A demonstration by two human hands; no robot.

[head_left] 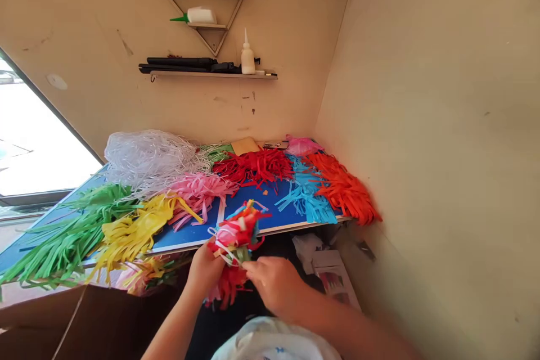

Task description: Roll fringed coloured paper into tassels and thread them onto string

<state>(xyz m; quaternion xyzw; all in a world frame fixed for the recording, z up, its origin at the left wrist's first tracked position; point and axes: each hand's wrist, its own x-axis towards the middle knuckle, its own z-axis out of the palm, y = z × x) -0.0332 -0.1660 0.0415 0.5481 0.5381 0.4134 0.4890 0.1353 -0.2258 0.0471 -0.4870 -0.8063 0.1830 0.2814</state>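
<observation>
Above my lap and just in front of the table edge is a multicoloured fringed tassel bundle [238, 230], with red, pink, blue and green strips. My left hand [206, 267] is closed round its left side. White string [230, 255] crosses the bundle's middle and runs down toward my right hand [274, 284]. The fingers of that hand are pinched against the bundle's right side, apparently on the string; its tip is partly hidden. More red and pink strips hang below both hands.
Fringed strips in green [90, 219], yellow [139, 228], pink [200, 191], red [257, 167], light blue [310, 191] and orange [346, 191] lie on the blue table [278, 211]. White string [147, 157] is heaped behind. A cardboard box [42, 326] stands lower left; a wall rises at right.
</observation>
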